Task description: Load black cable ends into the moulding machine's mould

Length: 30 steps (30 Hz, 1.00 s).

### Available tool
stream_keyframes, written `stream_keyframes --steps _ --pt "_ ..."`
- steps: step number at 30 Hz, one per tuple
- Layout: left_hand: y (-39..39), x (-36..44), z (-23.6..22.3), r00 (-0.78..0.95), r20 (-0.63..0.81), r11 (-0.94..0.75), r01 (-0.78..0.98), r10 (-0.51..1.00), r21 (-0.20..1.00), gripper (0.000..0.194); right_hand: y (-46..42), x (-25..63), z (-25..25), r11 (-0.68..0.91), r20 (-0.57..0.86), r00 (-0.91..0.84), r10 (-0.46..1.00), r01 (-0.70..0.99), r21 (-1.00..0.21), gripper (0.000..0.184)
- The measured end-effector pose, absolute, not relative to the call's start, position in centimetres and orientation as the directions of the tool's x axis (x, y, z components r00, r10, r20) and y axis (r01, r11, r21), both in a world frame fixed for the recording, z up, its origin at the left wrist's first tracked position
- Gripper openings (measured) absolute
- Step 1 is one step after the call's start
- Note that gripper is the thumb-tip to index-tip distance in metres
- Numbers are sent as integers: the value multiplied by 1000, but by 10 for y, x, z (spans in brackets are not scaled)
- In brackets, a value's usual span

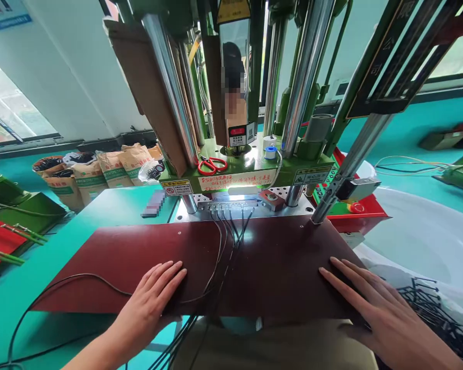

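My left hand (151,294) lies on the dark red-brown board (281,267), fingers stretched out, left of a bundle of thin black cables (235,241). One cable runs beneath or beside that hand and off to the left; its exact path there is hidden. On the board's right end rests my right hand (370,295), its fingers extended and holding nothing. The cables lead from a metal mold (233,205) under the green press (254,177), across the board and down over its near edge.
Red-handled scissors (212,165) and a blue tape roll (270,152) lie on the press ledge. At right are a control box with a red button (356,207), a large white tub (412,241) and a pile of black cable pieces (435,313). Paper sacks (87,180) stand back left.
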<state>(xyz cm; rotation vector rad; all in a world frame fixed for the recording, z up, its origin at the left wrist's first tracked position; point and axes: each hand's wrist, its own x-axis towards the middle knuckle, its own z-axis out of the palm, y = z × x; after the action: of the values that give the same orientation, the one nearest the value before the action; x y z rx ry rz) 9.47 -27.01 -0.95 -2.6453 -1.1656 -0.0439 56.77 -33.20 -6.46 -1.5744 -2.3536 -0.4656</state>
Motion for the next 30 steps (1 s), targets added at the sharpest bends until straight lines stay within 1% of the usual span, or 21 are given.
stream_keyframes --steps 2,3,5,8,11,14,16,18,21,23,25,26,28,29,30 --pt "-274 91 6 691 49 -672 715 721 -196 79 -331 568 -62 383 375 -393 839 918 105 83" --pt "-276 88 15 696 16 -681 706 717 -196 80 -331 567 -60 396 367 -397 841 914 81 84" --pt "-283 80 33 696 1 -680 702 718 -211 75 -329 561 -54 426 350 -406 844 904 22 79" --pt "-299 62 49 630 118 -600 771 767 -215 58 -324 546 -44 473 325 -432 841 879 -56 64" --pt "-323 41 51 502 231 -479 865 833 -151 52 -316 529 -36 520 307 -467 829 846 -117 56" --pt "-354 22 50 401 213 -385 916 891 -114 53 -304 513 -29 582 320 -518 793 800 -145 52" --pt "-375 16 53 371 192 -354 928 909 -118 54 -295 502 -23 629 341 -558 756 763 -146 49" --pt "-395 17 58 358 214 -336 933 909 -132 52 -285 490 -17 678 366 -598 713 721 -144 48" --pt "-423 34 59 312 250 -279 947 917 -160 50 -272 463 -7 767 402 -678 615 633 -106 55" --pt "-441 56 52 289 223 -258 953 931 -160 55 -266 437 -4 833 409 -751 518 552 -41 66" --pt "-454 80 38 291 173 -269 953 941 -141 70 -264 406 -5 887 419 -810 410 461 22 76" --pt "-458 92 29 304 155 -289 951 940 -113 80 -265 391 -8 907 429 -827 364 419 38 80" --pt "-461 113 12 291 78 -287 956 954 -51 102 -269 365 -16 938 460 -840 288 344 42 79" --pt "-460 120 3 253 44 -252 967 967 -27 108 -271 355 -22 949 473 -843 257 314 43 75" --pt "-458 126 -4 210 14 -210 978 978 -6 110 -273 347 -29 956 481 -846 230 289 52 71"
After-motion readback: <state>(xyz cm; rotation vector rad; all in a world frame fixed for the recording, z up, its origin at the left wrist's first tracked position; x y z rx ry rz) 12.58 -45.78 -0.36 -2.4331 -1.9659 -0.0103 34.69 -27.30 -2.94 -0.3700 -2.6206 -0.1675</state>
